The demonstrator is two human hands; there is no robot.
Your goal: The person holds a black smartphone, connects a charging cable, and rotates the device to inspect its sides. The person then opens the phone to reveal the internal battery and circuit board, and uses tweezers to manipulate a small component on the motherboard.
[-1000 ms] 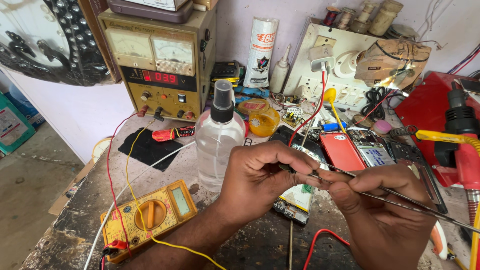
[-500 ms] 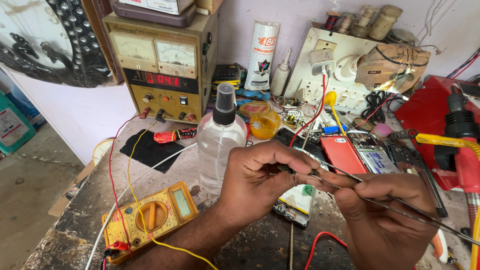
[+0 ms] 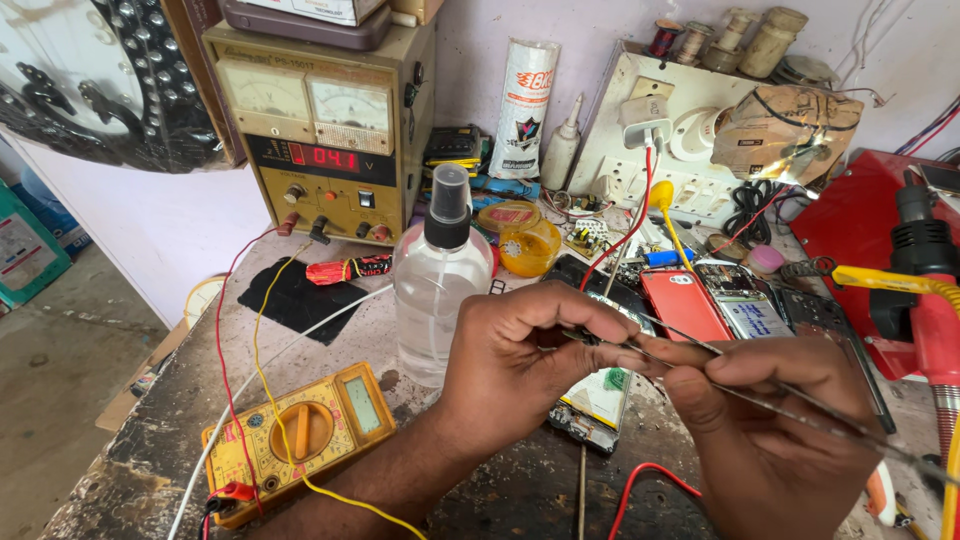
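My left hand (image 3: 525,360) pinches a small dark part at its fingertips, just above an opened phone board (image 3: 592,405) lying on the bench. My right hand (image 3: 765,430) grips thin metal tweezers (image 3: 700,352), whose tips meet the left fingertips at the small part. Both hands hover over the middle of the worn workbench (image 3: 130,470). A clear spray bottle (image 3: 437,285) with a black nozzle stands right behind my left hand.
A yellow multimeter (image 3: 300,435) with red and yellow leads lies at the front left. A bench power supply (image 3: 320,130) stands at the back. A red phone (image 3: 685,305), other phone parts, a socket board (image 3: 680,125) and a red tool (image 3: 925,300) crowd the right.
The hands have stayed together over the board; the tweezers shifted slightly against the left fingertips. Nothing else has moved.
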